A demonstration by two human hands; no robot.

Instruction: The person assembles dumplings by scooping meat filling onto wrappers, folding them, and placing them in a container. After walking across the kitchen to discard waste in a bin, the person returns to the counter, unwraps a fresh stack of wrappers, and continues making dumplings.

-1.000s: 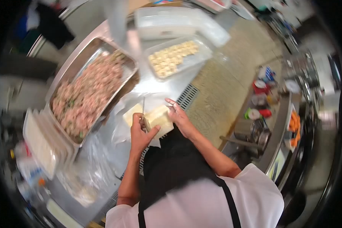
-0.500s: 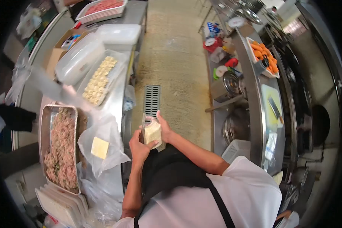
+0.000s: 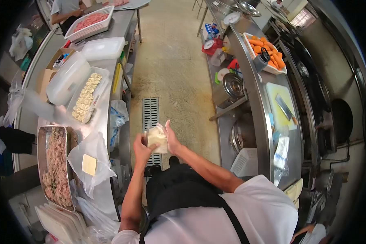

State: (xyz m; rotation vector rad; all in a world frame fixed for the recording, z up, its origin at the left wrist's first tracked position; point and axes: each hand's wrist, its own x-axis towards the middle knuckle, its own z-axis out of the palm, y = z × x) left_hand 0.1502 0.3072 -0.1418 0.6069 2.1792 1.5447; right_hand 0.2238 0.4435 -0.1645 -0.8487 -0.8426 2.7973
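**Pale stack in my left grip, right grip alongside**

I hold the squarish stack up in the air, in front of my black apron and above the slotted drain grate in the floor. My left grip is closed on its left side: the thumb lies across the lower part of the face turned to me, and the other fingers wrap the edge. My right grip is at the opposite edge, one digit raised straight up and clear of the face. Its remaining fingers are mostly hidden by the stack, so I cannot tell whether they close on it. The stack thus sits between my two grips, nearer the left thumb.

To my left runs the steel bench, well apart from both grips. Nearest on it is a translucent sheet with one pale yellow square lying flat on top. Beyond the sheet, just beside it, stands a metal tray of minced meat. Farther forward, a clear container carries rows of small folded dumplings. On my right, a knife lies on a cutting board.
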